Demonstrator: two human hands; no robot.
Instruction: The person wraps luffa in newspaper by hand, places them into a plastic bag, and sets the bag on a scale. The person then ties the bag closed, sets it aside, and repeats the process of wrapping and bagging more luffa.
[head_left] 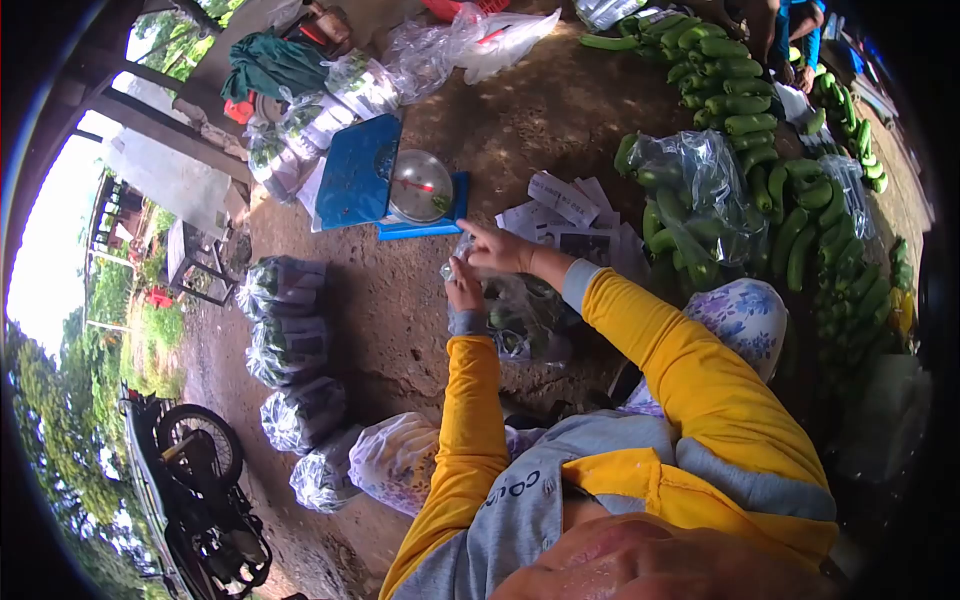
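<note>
Bare brown ground (560, 110) lies around the clear bag (522, 318), its green contents blurred by folds. The left hand (465, 287) pinches its gathered top; the right hand (497, 250) extends an index finger, its other fingers' grip unclear.

Legible: "CO", dark capitals on the grey chest panel of the yellow-and-grey top (600, 440). The print runs on a slant; more characters follow, but fabric folds and lens distortion make them unreadable.

Loose paper sheets (565, 200) beside the blue scale (358, 172): a line of large dark print on the uppermost one, bigger dark marks on a sheet below it, wording too blurred to make out.

Scale dial (420, 186): round pale face, red pointer and red marking; graduations and any numerals too small, no value readable. Nothing else resolves as a word, brand, number or sign.
</note>
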